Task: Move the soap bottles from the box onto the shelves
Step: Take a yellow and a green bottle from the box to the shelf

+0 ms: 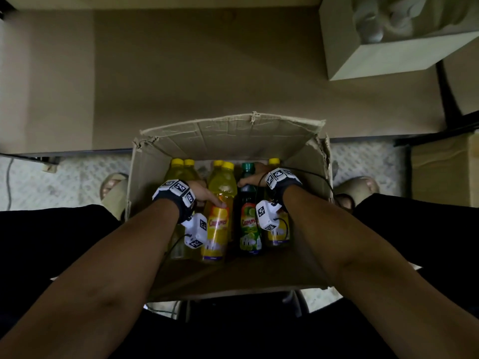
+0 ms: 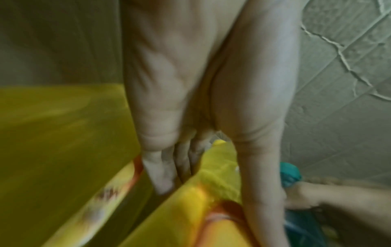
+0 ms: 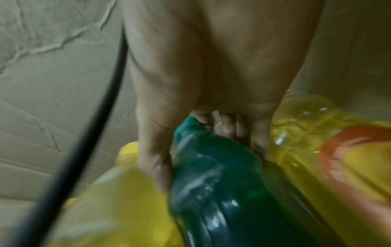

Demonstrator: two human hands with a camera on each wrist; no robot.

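Green soap bottle (image 1: pixel 249 208) first: the right hand (image 1: pixel 252 178) has its fingers (image 3: pixel 228 127) curled round the shoulder just under the teal cap (image 1: pixel 248 166), thumb down the near side, so that's a proper grip. Over on the other side the left hand (image 1: pixel 204 194) is wrapped round the yellow soap bottle (image 1: pixel 219 211) at its upper body, fingers (image 2: pixel 162 173) tucked down between it and the next yellow one at its 9 o'clock, thumb lying along the front. Both bottles are upright inside the cardboard box (image 1: pixel 233 136), touching each other, roughly the middle of the row.

Labels: the yellow one has a yellow label with red lettering, reads something like "Cammer" but it's too blurry to be sure. The green one has the same word on a lime-picture label.

More yellow-capped bottles (image 1: pixel 181 167) stand packed at 9 o'clock and another yellow-capped bottle (image 1: pixel 274 161) at 3 o'clock of the held pair. Beyond the torn far flap, at 12 o'clock, sits a tan shelf board (image 1: pixel 207 73), with a pale carton (image 1: pixel 375 55) on it up at 1 o'clock.
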